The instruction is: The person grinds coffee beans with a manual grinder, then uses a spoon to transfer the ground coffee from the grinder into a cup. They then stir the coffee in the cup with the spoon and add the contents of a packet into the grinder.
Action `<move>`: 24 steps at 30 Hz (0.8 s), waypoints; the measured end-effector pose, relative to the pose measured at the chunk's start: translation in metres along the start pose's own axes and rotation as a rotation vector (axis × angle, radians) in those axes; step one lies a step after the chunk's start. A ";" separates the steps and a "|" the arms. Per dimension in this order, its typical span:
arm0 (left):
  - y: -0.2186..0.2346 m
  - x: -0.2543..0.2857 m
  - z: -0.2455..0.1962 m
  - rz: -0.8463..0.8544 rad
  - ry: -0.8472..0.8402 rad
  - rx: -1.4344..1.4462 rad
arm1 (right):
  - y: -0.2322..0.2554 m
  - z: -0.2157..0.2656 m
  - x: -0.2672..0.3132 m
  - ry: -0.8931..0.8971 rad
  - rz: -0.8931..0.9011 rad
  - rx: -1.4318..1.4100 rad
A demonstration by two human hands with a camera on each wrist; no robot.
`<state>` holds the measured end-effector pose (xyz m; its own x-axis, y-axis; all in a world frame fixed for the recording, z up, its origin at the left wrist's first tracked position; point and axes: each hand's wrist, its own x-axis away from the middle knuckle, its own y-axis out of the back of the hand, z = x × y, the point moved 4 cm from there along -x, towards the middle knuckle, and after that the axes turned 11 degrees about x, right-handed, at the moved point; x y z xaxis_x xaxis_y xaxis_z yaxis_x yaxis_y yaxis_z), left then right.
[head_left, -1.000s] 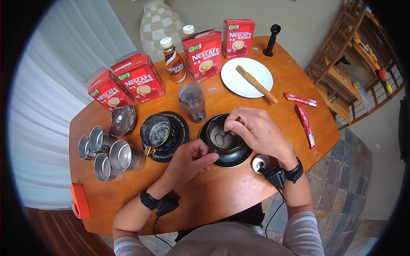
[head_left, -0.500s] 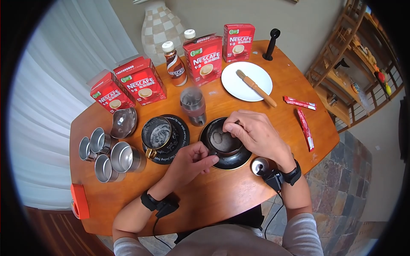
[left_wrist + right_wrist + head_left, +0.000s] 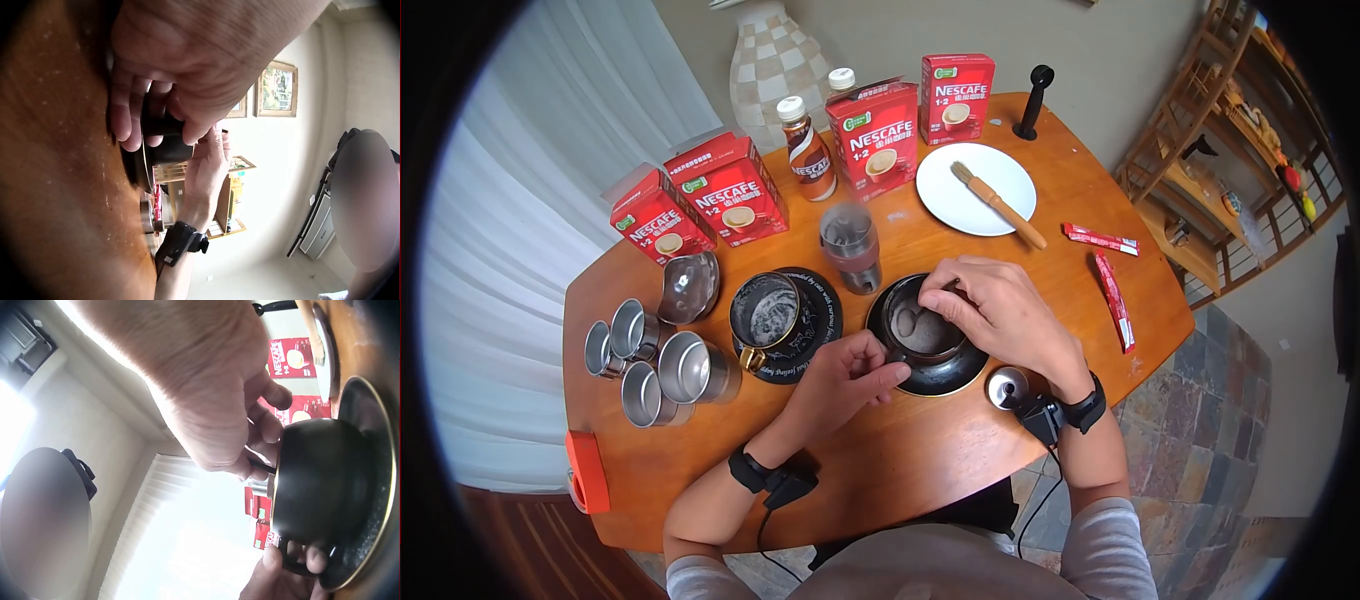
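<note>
A black cup [image 3: 927, 352] stands on a black gold-rimmed saucer [image 3: 945, 382]; the right wrist view shows the cup's dark side [image 3: 315, 481]. My left hand [image 3: 848, 377] grips the cup's handle [image 3: 294, 561] between thumb and fingers. Over the cup's far right rim, my right hand [image 3: 1000, 308] pinches the thin dark handle of a spoon [image 3: 262, 466], whose bowl lies inside the cup among greyish contents. How deep the contents are, I cannot tell. Left of my left hand, a second black cup [image 3: 766, 310] with a gold handle sits on a black saucer [image 3: 828, 300].
Behind the cups stand a tumbler [image 3: 851, 255], a coffee bottle [image 3: 810, 165] and several red boxes [image 3: 878, 140]. A brush [image 3: 1000, 205] lies on a white plate [image 3: 945, 205]. Metal cups [image 3: 690, 368] are at left, red sachets [image 3: 1113, 300] at right, a small metal piece [image 3: 1006, 388] near my right wrist.
My right hand and the spoon have shifted slightly within the cup. My left hand keeps its grip on the handle, and the head view has tilted a little.
</note>
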<state>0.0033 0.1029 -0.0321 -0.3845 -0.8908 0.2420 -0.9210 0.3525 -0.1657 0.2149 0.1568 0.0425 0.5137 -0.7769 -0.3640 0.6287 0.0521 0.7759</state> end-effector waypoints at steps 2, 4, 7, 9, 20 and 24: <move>0.000 0.000 -0.001 -0.001 0.003 -0.008 | 0.000 0.000 0.000 0.001 0.002 0.002; -0.001 0.001 -0.003 -0.002 0.009 -0.021 | 0.000 0.000 0.000 0.000 0.006 0.000; 0.000 0.000 -0.004 0.008 0.025 -0.032 | 0.000 0.000 0.000 0.005 0.004 0.004; 0.002 -0.002 -0.003 0.032 0.027 -0.045 | 0.000 0.001 0.000 0.000 0.005 0.006; 0.002 -0.003 -0.002 0.054 0.027 -0.029 | 0.002 0.005 -0.001 -0.005 0.060 0.065; 0.002 -0.003 -0.002 0.049 0.030 -0.019 | 0.001 0.005 0.000 -0.002 0.053 0.055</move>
<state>0.0026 0.1066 -0.0310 -0.4306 -0.8635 0.2627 -0.9020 0.4012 -0.1596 0.2129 0.1540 0.0458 0.5443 -0.7753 -0.3206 0.5677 0.0590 0.8211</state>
